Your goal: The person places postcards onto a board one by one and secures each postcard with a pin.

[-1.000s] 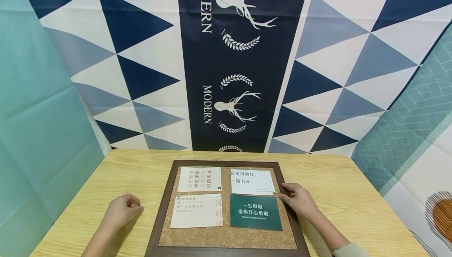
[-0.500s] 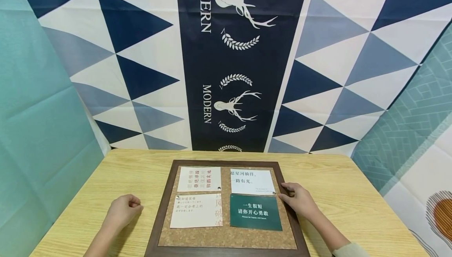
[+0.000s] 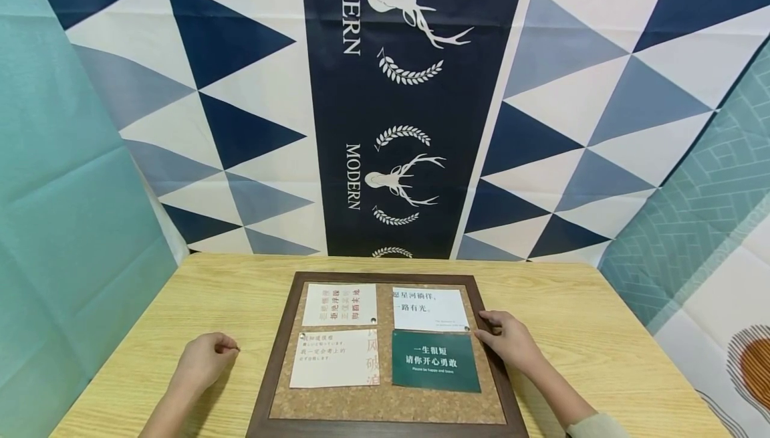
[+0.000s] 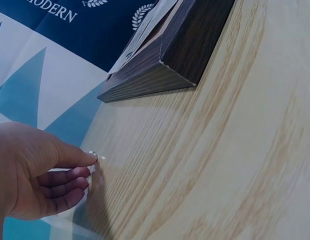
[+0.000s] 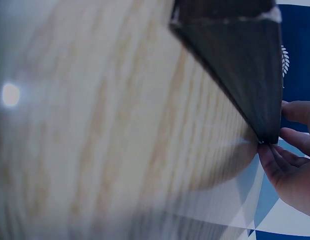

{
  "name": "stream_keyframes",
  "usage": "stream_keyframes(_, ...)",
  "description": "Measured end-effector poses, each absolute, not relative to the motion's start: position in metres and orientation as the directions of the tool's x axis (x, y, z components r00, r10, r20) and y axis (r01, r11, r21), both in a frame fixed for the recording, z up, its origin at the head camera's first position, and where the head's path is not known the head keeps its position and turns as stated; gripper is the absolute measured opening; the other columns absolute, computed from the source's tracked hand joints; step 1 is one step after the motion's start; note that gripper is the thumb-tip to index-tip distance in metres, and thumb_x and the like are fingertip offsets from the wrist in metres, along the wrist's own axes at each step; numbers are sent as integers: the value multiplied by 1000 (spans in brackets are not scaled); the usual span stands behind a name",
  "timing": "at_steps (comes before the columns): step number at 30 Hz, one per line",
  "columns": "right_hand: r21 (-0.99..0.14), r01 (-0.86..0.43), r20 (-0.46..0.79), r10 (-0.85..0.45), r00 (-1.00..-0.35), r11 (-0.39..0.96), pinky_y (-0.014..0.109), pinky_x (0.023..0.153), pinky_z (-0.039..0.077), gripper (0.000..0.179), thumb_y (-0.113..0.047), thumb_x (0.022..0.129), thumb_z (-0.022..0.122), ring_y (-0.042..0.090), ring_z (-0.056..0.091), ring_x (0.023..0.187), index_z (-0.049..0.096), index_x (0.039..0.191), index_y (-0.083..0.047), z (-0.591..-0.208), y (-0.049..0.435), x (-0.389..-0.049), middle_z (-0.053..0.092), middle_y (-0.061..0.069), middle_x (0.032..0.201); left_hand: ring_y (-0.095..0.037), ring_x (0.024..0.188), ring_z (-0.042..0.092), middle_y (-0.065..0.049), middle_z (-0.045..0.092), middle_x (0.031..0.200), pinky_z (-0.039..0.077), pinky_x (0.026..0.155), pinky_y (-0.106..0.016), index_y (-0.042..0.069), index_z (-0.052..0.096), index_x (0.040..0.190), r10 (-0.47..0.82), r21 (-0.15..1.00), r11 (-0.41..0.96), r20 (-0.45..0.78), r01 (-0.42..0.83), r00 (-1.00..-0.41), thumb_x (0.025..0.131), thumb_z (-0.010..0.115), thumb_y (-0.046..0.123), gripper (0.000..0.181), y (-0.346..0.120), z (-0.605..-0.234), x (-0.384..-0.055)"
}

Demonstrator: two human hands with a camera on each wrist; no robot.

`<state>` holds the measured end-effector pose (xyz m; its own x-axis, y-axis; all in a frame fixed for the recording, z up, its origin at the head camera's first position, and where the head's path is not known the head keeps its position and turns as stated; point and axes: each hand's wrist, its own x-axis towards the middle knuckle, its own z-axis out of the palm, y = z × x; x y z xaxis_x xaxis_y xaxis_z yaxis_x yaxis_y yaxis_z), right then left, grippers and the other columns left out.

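A framed corkboard point(image 3: 385, 411) lies on the wooden table, with a dark brown frame around it. Pinned on it are a cream card with red and grey writing point(image 3: 340, 304), a white card point(image 3: 430, 309), a cream card point(image 3: 334, 359) and a green card point(image 3: 436, 362). Left of the board, my left hand point(image 3: 203, 360) pinches a small shiny thumbtack point(image 4: 94, 154) between thumb and forefinger, its other fingers curled. My right hand point(image 3: 510, 341) holds the frame's right side, its fingers and thumb against the edge in the right wrist view. Its grip is partly hidden.
Pale wooden tabletop point(image 3: 571, 317) extends on both sides of the board. Behind it hangs a patterned cloth point(image 3: 391, 110) with triangles and deer heads. A teal cloth point(image 3: 72, 224) closes off the left side. Shiny round tack heads point(image 3: 373, 321) show on some cards.
My left hand has drifted very slightly left, away from the board, still pinching the thumbtack. The right hand, the corkboard and the cards have not visibly moved.
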<state>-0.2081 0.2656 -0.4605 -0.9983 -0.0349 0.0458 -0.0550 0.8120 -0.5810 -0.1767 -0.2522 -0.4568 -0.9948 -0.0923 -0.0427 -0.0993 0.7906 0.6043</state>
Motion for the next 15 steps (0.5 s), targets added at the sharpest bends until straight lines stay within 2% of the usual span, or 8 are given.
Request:
stream_keyframes(8,-585,-43,32,-30,-999,810,42,77,54,46,-17,88,64,41,56,108,52,128,3,-459,265,-207,51,27,127,-16,73,56,-5,63,79,43,60,-27,-3,66,89,-94,620,778,-45,-102,-995,83,64,8,12,-254,-456,-176)
stream_keyframes(15,-580,-48,37,-33,-999,813,41,76,54,46,-16,88,64,40,56,107,53,128,3,-458,265,-206,51,27,128,-15,71,58,-3,64,77,46,61,-30,-2,66,87,-99,577,811,-24,-95,-995,81,69,14,17,-250,-455,-178)
